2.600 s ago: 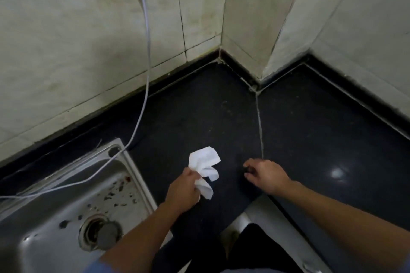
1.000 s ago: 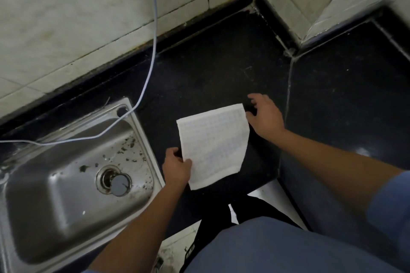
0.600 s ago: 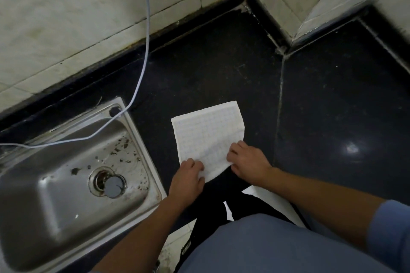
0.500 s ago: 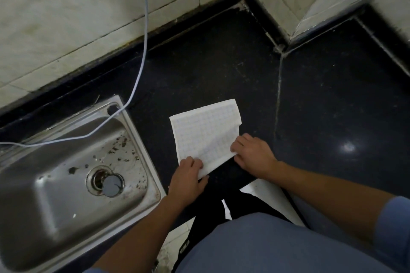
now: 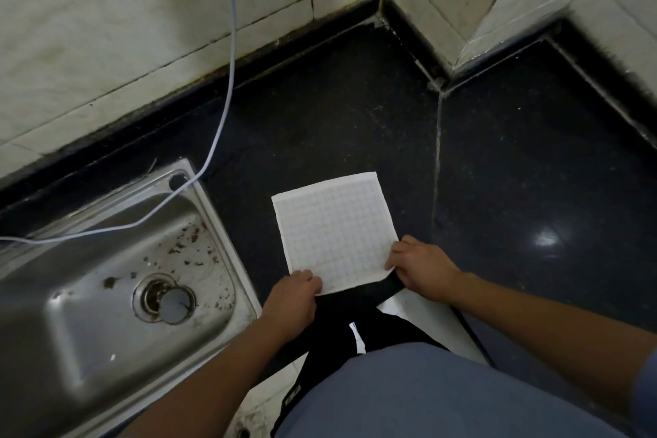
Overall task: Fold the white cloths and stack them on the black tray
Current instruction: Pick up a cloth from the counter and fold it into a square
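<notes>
One white cloth [image 5: 336, 231] is lying flat on the black table [image 5: 337, 124], with two hands gripping its near edge.
The left hand [image 5: 293, 302] is pinching the cloth's 7 o'clock corner with curled fingers [image 5: 311, 283], and the right hand [image 5: 421, 267] is pinching its 4 o'clock corner (knuckles up on both). One steel sink [image 5: 71, 331] is sitting at the cloth's 8 o'clock, with one white cable [image 5: 227, 82] trailing over it.

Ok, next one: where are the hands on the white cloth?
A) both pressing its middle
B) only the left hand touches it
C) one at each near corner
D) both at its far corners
C: the left hand and the right hand each hold a near corner of the cloth, which lies spread flat on the black counter.
</notes>
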